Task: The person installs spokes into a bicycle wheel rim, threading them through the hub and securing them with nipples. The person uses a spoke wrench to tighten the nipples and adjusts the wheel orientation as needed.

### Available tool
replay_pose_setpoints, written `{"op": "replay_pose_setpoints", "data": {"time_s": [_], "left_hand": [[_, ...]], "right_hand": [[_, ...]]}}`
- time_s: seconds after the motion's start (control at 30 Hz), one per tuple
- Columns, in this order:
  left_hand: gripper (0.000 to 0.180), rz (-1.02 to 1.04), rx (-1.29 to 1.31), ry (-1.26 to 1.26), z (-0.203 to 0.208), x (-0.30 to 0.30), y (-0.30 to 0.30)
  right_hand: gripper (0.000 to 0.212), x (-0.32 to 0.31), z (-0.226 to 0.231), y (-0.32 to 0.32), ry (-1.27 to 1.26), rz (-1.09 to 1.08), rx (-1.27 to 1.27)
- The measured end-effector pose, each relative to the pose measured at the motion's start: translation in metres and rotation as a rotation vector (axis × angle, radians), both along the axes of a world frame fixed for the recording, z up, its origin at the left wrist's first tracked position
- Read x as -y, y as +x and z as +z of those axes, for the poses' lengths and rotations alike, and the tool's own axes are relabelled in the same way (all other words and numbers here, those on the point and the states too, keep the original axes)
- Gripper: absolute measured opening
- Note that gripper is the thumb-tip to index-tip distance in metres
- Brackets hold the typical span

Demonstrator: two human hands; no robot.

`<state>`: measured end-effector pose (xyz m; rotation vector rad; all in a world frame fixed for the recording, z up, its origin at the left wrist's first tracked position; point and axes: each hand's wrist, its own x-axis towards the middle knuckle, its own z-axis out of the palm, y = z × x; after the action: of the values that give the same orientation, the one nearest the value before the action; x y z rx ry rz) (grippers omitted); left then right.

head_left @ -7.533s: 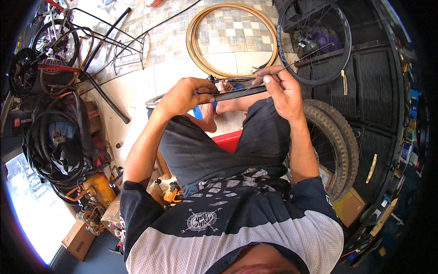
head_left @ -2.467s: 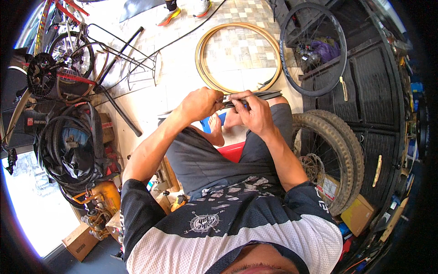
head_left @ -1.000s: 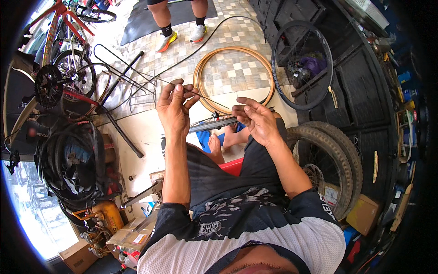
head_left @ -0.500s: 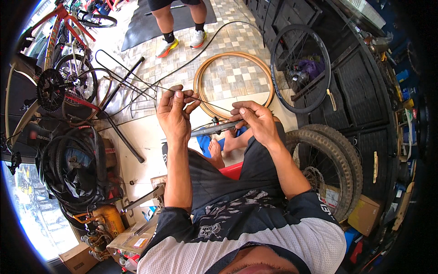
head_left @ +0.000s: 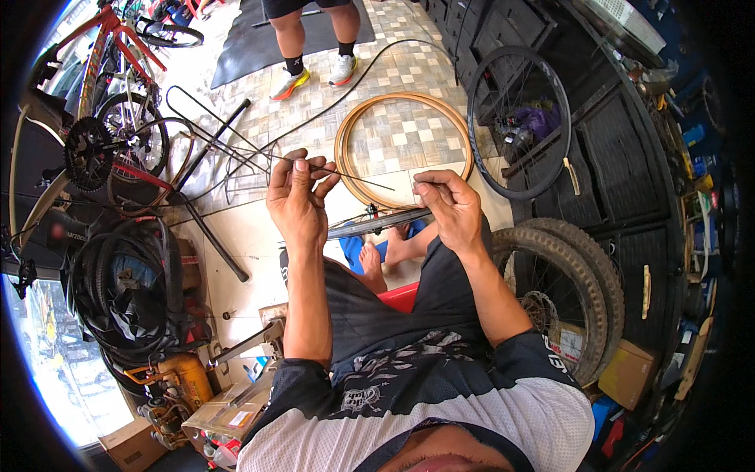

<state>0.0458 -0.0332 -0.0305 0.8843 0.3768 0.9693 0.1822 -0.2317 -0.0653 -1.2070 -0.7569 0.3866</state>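
Smooth metal-look rod (head_left: 368, 182), rough rubber tyres (head_left: 591, 307), glossy plstc seat (head_left: 401, 297), matt cardbd box (head_left: 629, 373)

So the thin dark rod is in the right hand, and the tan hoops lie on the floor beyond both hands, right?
Not quite: the head view shows the thin dark rod in the left hand, not the right hand. The tan hoops do lie on the floor beyond both hands.

Cut off by top edge, upper centre: standing person (head_left: 290, 39). Partly hidden behind right hand (head_left: 458, 214), mid-frame: grey wheel rim (head_left: 350, 229).
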Motion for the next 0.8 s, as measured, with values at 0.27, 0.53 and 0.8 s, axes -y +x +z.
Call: {"op": "replay_pose_setpoints", "data": {"time_s": [0.27, 0.53, 0.8], "left_hand": [[0.023, 0.012, 0.051, -0.061, -0.003, 0.005, 0.002], [0.022, 0.018, 0.069, -0.08, -0.004, 0.008, 0.001], [0.021, 0.022, 0.091, -0.083, -0.006, 0.011, 0.001]], "right_hand": [[0.018, -0.011, 0.022, -0.015, 0.074, 0.025, -0.126], [0.017, -0.01, 0.013, -0.019, 0.137, 0.081, -0.208], [0.017, -0.011, 0.01, -0.022, 0.174, 0.095, -0.217]]}}
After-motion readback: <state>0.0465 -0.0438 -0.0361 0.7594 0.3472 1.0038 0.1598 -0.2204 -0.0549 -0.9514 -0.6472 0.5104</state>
